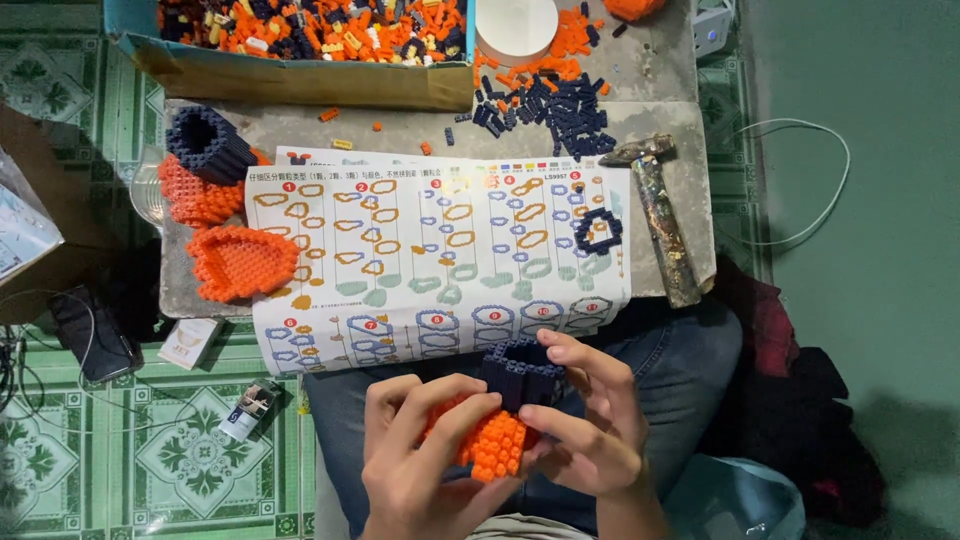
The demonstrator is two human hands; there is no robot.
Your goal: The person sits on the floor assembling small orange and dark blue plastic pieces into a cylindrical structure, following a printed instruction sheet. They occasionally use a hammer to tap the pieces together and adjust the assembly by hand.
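Observation:
Both my hands hold one small brick model over my lap. Its top is a dark blue hollow ring and its lower part is an orange studded lump. My left hand wraps the orange part from the left, fingers across its front. My right hand grips the blue ring and the right side. An instruction sheet with step diagrams lies on the slab ahead, with a small dark blue ring of bricks resting on it.
A grey slab bears an orange-and-blue built piece, a flat orange piece, loose dark blue bricks, a hammer and a cardboard box of mixed bricks. A phone and small boxes lie on the green tiled floor.

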